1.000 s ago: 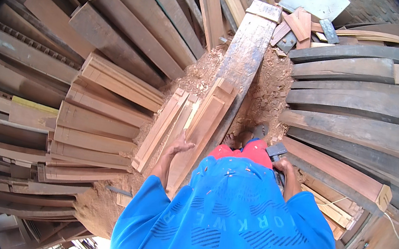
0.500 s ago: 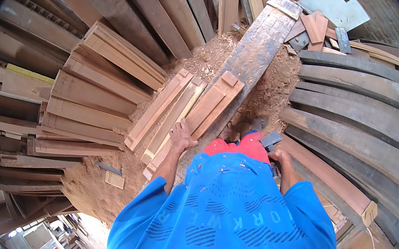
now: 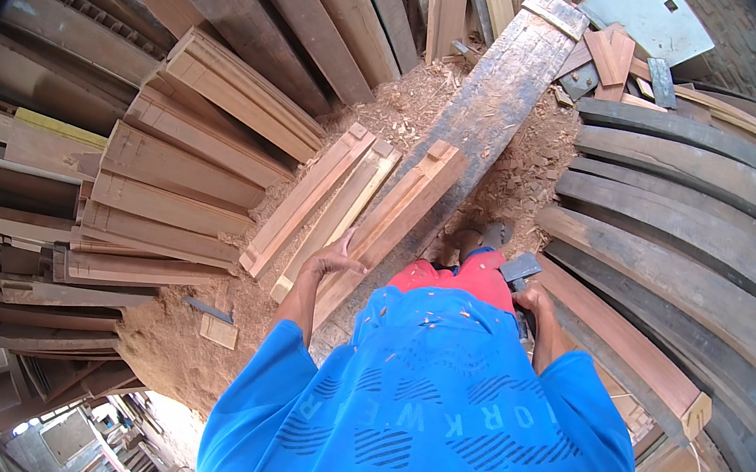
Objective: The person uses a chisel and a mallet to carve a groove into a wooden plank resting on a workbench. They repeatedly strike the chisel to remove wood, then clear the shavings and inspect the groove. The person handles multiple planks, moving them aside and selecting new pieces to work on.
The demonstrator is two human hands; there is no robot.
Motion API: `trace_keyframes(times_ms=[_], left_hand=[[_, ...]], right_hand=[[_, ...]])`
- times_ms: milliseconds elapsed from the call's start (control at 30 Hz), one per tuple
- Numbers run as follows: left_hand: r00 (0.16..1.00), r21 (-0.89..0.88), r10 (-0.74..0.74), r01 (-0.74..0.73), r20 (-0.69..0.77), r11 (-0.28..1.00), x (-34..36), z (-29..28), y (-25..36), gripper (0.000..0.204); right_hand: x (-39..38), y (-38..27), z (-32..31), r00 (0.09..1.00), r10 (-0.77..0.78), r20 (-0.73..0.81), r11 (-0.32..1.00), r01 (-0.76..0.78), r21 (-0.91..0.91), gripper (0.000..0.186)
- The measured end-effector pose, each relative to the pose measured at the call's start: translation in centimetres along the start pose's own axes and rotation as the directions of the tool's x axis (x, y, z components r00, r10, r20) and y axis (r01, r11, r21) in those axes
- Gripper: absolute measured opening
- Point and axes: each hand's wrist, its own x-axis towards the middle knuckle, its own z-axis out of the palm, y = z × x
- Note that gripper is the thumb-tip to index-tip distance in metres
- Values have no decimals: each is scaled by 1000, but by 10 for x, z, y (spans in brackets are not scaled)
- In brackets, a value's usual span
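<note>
My left hand point(image 3: 330, 258) is at the left side of a reddish-brown wooden beam point(image 3: 401, 206), its thumb spread away from its fingers, which touch the beam. A notched, raised part shows near the beam's far end. The beam lies lengthwise on a long worn plank point(image 3: 501, 77). To its left two more cut wooden beams lie side by side, a reddish one point(image 3: 312, 195) and a paler one point(image 3: 340, 217). Near my right hip, my right hand point(image 3: 535, 301) is closed round a hammer point(image 3: 520, 269) with a grey block-shaped head; its handle is mostly hidden.
Stacked cut beams point(image 3: 183, 174) fan out on the left. Dark boards point(image 3: 683, 207) are piled on the right, with a long reddish beam point(image 3: 620, 337) beside my right hand. Wood shavings point(image 3: 404, 102) cover the ground. Offcuts point(image 3: 610, 57) lie by a pale panel point(image 3: 650, 19).
The beam under my left hand has turned, now showing a narrower, notched side. My left hand has shifted slightly left and down, its thumb lifting apart. My right hand keeps the hammer.
</note>
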Motion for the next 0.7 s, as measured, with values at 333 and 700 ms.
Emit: trace_keyframes(times_ms=[333,700], left_hand=[[999,75,16,-12,-44,997,-12,4,14,142],[988,206,93,-66,-126,976,-6,16,3,142]], right_hand=[[6,0,-1,1000,0,8,997,0,-76,65],[19,-6,1,1000,13,-29,990,-16,-137,60]])
